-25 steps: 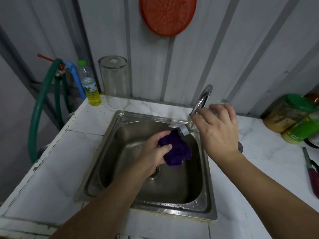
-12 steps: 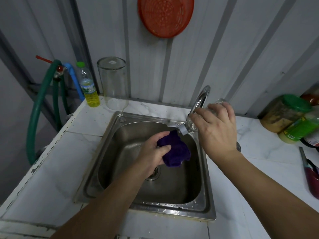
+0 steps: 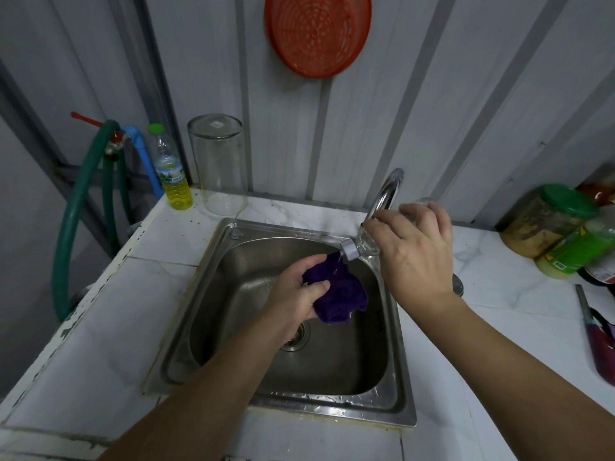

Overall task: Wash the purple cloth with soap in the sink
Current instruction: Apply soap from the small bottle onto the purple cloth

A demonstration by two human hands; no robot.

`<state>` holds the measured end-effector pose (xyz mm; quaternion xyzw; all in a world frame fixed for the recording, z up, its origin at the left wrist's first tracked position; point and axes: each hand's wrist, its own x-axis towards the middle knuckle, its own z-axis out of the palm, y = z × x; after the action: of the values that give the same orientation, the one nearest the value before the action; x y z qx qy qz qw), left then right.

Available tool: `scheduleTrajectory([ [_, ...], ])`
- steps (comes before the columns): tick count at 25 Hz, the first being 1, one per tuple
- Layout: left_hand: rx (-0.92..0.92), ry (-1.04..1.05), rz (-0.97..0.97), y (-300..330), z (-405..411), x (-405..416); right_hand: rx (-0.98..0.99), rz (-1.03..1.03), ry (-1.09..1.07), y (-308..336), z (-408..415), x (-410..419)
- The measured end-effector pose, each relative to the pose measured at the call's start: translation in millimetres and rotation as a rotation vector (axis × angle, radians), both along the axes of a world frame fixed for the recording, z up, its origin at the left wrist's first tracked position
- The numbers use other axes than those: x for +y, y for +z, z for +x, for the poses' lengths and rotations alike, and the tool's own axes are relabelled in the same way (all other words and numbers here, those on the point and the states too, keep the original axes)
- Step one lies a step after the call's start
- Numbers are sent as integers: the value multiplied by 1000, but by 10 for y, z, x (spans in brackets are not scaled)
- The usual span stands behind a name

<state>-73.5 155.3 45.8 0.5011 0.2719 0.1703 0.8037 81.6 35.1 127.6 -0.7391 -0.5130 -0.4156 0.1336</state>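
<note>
Stainless sink (image 3: 213, 331) is sitting in the white tiled counter (image 3: 100, 314), basin looking empty but for the drain. At 12 o'clock from the basin, an upturned clear glass jar (image 3: 218, 164) is holding nothing; beside it, a plastic bottle (image 3: 170, 168) is roughly a third full of yellow liquid. At 3 o'clock, a green-lidded jar (image 3: 545, 217) is showing brownish contents.

Right hand (image 3: 412, 251) is gripping a tilted clear bottle (image 3: 364, 242), grey cap down; a thin stream seems to be running onto the purple cloth (image 3: 339, 294).

Left hand (image 3: 296, 291) is clutching the cloth, bunched, above the drain. Likely soft, limp, light, turning heavier and slick once wet; best gathered in a fistful.
</note>
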Motion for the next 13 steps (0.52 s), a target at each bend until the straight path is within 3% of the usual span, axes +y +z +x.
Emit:
scheduleTrajectory([
  [6,10,7,-14,57,5,-24,224,-41,-76,-51,-67,-66],
  [10,23,13,-21,105,8,-35,709,102,-70,-339,-35,-319],
  [13,35,0,-25,117,6,-30,1016,234,-215,-672,67,-685],
])
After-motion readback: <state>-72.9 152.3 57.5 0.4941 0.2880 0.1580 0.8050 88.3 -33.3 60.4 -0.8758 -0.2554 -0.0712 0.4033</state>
